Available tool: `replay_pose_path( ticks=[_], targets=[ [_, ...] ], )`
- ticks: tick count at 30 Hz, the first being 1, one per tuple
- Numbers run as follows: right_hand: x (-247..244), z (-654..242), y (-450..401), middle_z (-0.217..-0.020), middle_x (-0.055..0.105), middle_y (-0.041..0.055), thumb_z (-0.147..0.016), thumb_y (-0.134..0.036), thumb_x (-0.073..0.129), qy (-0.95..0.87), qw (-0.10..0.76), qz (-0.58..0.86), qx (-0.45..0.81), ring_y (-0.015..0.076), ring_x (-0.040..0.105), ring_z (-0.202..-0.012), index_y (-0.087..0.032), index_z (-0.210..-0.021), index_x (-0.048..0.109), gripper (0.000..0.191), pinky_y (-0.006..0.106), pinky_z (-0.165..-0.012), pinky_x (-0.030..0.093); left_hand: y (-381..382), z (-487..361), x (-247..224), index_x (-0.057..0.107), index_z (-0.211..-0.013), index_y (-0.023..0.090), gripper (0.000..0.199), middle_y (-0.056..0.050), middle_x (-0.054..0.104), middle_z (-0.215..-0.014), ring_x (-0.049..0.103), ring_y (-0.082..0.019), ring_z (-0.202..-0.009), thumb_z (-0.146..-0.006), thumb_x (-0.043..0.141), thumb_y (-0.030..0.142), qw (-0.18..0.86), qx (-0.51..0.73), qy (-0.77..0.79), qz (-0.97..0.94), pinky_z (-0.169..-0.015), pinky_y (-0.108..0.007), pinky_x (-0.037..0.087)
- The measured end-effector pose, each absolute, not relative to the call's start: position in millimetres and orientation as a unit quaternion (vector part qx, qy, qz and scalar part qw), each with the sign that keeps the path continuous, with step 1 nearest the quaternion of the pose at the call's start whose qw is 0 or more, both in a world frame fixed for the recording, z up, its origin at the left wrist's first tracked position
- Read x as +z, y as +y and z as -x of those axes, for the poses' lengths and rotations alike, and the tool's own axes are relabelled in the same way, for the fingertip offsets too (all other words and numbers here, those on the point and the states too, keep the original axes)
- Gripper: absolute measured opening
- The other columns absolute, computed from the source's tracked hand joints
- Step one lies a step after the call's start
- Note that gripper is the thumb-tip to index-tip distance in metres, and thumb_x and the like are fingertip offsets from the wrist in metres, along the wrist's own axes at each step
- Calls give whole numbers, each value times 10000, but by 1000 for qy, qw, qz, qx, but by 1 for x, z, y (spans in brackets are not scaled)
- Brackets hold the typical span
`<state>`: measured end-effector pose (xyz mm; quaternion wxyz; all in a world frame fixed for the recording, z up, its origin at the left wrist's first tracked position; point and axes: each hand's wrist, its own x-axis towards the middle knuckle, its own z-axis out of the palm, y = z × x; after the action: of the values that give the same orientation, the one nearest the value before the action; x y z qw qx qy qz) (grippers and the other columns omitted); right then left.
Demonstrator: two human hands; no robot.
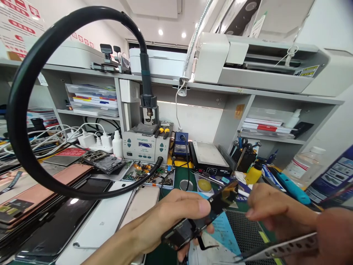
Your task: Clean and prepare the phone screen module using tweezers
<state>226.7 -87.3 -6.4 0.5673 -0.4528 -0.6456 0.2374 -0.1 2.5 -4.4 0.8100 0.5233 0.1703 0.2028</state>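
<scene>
Grey shelves (256, 94) back a crowded workbench, where a black hose (18, 110) loops over the left side and phones such as the white one (102, 217) lie close together. In front of the person, a dark phone part (217, 207) hangs tilted above a blue sheet (224, 230), pinched in the left hand (172, 208) with the thumb on top and fingers beneath. The right hand (281, 206) is curled near its far end, apart from it, holding metal tweezers (289, 248); whether their tips meet I cannot tell. The part looks light, thin and fairly stiff, likely slick on its glossy faces and easily cracked if bent. Its long side edges seem the safest hold, leaving the loose black ribbon (202, 243) below unpulled. The phones hem in the left; more room lies rightward, over the black grid mat (245, 228).
</scene>
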Motion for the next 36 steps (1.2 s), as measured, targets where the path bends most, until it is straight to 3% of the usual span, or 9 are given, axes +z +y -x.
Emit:
replay_pose_path(
  ticks=[2,5,10,14,17,24,29,36],
  targets=[
    [-3,-230,-91,-560,558,73,-904,-779,190,-600,530,493,342,209,546,-492,-251,-785,762,787,335,-417,458,4,0,-4,697,-869,113,400,-131,689,-878,583,-132,-558,-827,647,508,837,187,185,-480,-345,-169,398],
    [11,-229,-91,-499,548,25,-869,-814,331,-499,545,532,413,139,505,-402,-226,-742,740,727,262,-388,404,8,1,-5,708,-1058,95,517,-167,687,-986,657,-197,-733,-909,526,555,882,165,205,-391,-453,-231,507],
    [35,-229,-83,-602,678,29,-926,-582,572,-475,558,465,496,119,599,-438,-208,-800,718,421,206,-430,451,16,3,-4,669,-1151,72,541,-172,671,-1012,671,-255,-817,-951,448,523,909,172,171,-338,-619,-344,546],
    [37,-232,-78,-617,663,-5,-881,-340,738,-460,529,460,545,95,601,-517,-219,-944,704,140,159,-466,452,15,5,-6,639,-1118,66,315,-189,690,-1060,676,-251,-813,-835,627,204,877,217,217,-369,-623,-336,529],
    [33,-232,-74,-583,671,-3,-876,-318,749,-470,535,449,539,103,598,-518,-220,-1022,702,182,169,-474,463,12,6,-5,604,-1134,77,386,-190,715,-1019,667,-216,-783,-753,661,50,846,236,234,-418,-641,-320,531],
    [24,-225,-72,-646,700,9,-867,-367,746,-526,557,465,444,134,613,-570,-208,-942,692,184,219,-504,491,7,6,-3,607,-1162,120,356,-146,720,-948,640,-184,-757,-849,693,266,814,230,229,-482,-652,-300,512],
    [22,-212,-79,-617,680,3,-856,-413,742,-531,558,486,413,148,607,-586,-198,-900,668,232,249,-545,485,3,4,-3,665,-966,141,182,-44,659,-868,584,-126,-684,-810,714,220,747,204,211,-597,-639,-266,469],
    [25,-190,-89,-579,643,-20,-746,-473,794,-504,522,585,362,121,570,-531,-215,-770,687,280,221,-527,462,-4,2,11,692,-988,174,249,10,638,-862,546,-98,-680,-756,669,86,740,200,178,-617,-656,-244,484]
  ],
)
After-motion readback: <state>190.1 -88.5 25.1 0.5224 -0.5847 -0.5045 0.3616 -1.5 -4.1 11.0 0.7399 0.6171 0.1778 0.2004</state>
